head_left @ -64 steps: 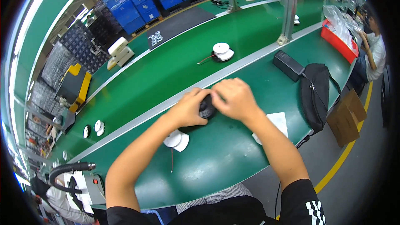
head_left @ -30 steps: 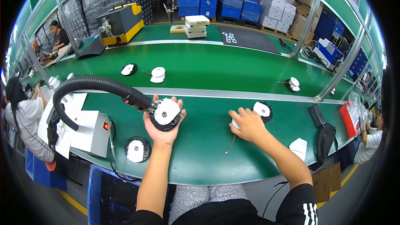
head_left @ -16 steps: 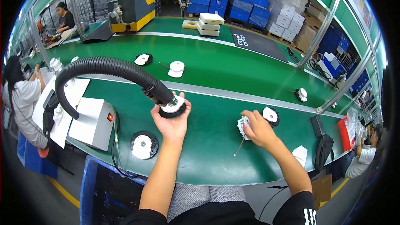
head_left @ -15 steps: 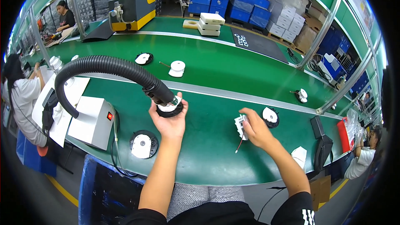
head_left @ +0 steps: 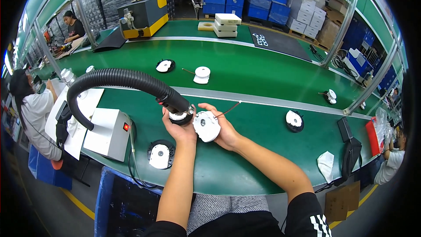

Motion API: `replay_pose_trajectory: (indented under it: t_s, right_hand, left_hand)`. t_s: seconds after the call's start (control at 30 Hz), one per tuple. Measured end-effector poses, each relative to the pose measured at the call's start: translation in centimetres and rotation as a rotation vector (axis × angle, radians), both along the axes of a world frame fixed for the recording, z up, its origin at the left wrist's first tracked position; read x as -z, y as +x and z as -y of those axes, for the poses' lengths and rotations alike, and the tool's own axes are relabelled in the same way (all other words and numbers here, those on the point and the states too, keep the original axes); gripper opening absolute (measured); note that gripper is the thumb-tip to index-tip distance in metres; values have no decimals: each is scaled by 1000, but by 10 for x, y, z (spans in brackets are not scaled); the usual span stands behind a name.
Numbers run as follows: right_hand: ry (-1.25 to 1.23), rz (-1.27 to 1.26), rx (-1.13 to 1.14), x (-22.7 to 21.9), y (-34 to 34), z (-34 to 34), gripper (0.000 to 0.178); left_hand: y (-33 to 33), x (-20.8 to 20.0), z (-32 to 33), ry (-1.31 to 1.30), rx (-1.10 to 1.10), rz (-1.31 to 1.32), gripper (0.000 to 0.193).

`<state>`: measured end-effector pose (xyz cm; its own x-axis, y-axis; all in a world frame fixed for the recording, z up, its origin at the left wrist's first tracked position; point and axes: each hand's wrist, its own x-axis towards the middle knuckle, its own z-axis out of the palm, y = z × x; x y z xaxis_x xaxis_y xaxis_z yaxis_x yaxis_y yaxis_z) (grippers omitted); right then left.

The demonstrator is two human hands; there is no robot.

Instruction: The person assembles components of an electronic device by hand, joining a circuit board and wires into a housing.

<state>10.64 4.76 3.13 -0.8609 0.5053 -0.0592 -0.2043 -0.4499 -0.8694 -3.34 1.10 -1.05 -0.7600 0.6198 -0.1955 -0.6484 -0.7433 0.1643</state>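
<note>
My left hand (head_left: 183, 132) is closed around a round black-and-white part (head_left: 177, 116), held right under the nozzle end of a black corrugated hose (head_left: 127, 78). The hose hides much of that part. Close beside it, my right hand (head_left: 227, 135) grips a white plastic disc-shaped piece (head_left: 206, 127) by its right edge. A thin reddish wire (head_left: 229, 109) with a small pale end sticks out from this piece to the upper right. The two held pieces nearly meet; whether they touch I cannot tell. Another black-and-white round part (head_left: 159, 156) lies left of my left forearm.
The hose rises from a white box (head_left: 105, 134) with a lit red switch. One more round part (head_left: 294, 120) rests at right, near a white cloth-like piece (head_left: 326, 166) and a black case (head_left: 351, 153). Several parts sit on the green strip (head_left: 258, 79) behind a metal rail.
My right hand has come left to my left hand, bringing the white piece. That piece is turned: its flat face shows and its wire points up. The whole view has shifted slightly.
</note>
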Motion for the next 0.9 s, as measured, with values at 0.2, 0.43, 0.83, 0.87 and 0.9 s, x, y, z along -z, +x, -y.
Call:
replay_pose_trajectory:
  t_s: [0.2, 0.43, 0.83, 0.87, 0.9]
  right_hand:
    - [104, -91, -19, 11, -3, -4, 51]
    - [173, -163, 48, 21, -33, -7, 54]
    - [110, -154, -36, 12, -22, -9, 50]
    - [71, -157, -64, 12, -7, -14, 49]
    - [67, -95, -72, 5, 9, -17, 47]
  left_hand:
    - [4, -1, 0, 12, 118, -35, 50]
    - [-1, -7, -1, -7, 70, -29, 45]
    - [-1, -1, 5, 22, 137, -90, 48]
    - [6, -7, 5, 19, 145, -88, 48]
    - [14, -16, 5, 15, 172, -68, 50]
